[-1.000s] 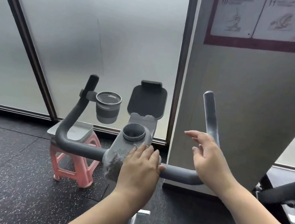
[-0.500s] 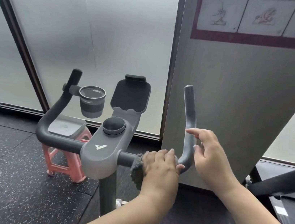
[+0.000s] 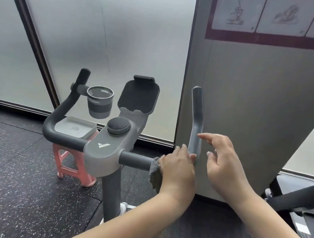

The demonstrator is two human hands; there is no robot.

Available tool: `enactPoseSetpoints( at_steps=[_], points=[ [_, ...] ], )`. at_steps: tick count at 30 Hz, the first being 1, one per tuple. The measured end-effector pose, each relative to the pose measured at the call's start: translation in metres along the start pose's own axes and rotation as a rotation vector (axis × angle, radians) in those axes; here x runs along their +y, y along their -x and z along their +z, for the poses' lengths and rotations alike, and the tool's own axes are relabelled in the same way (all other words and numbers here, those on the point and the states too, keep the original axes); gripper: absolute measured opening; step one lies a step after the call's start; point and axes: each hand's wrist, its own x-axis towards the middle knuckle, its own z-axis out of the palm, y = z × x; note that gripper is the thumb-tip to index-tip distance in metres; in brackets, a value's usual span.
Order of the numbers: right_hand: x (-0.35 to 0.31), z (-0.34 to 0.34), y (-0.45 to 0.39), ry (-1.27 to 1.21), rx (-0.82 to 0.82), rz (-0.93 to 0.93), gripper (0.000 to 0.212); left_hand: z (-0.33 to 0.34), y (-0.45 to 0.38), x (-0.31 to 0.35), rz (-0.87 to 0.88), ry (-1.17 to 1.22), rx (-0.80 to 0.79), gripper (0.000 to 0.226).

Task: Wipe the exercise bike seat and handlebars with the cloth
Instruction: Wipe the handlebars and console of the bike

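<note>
Your left hand (image 3: 177, 168) has its fingers (image 3: 183, 150) wrapped over the cloth (image 3: 155, 169), and they press it onto the right bend of the handlebars (image 3: 196, 124). The fingers curl round the bar, so this hand is gripping the cloth against it. Your right hand (image 3: 224, 164) is just beside the tall right bar. Its fingers are loose and spread, and they hold nothing. One fingertip is very close to the bar, but I cannot tell if it touches.

The cloth is gray and fuzzy. A bit of it pokes out and hangs down under your left hand, next to the flat part of the bar.

I think you are in the middle of the job. The cloth is on the right side of the handlebars now. The tall right bar above your hand looks pale and dusty, so it likely needs a wipe. The left bar, by the cup holder (image 3: 99, 100), is well apart from the cloth. The seat is not in view, so I cannot say if it is clean.
</note>
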Motion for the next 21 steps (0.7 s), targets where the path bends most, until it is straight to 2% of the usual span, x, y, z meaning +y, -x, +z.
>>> enactPoseSetpoints(
  at_steps=[6, 8, 13, 16, 21],
  points=[
    [0.003, -0.010, 0.011, 0.000, -0.016, -0.011, 0.052, -0.008, 0.017, 0.007, 0.078, 0.202, 0.087, 0.031],
    [0.004, -0.016, 0.014, -0.001, -0.020, -0.013, 0.052, -0.015, 0.021, 0.007, 0.082, 0.335, 0.109, 0.030],
    [0.008, -0.028, 0.022, -0.047, -0.028, 0.012, 0.044, -0.050, 0.026, 0.013, -0.163, 0.916, 0.042, 0.041],
    [0.004, -0.029, 0.026, -0.134, -0.044, 0.045, 0.037, -0.061, 0.027, 0.011, -0.259, 1.110, 0.017, 0.050],
    [-0.008, -0.024, 0.033, -0.255, -0.192, 0.045, 0.065, -0.079, 0.041, 0.010, -0.385, 1.267, -0.065, 0.045]
  ],
)
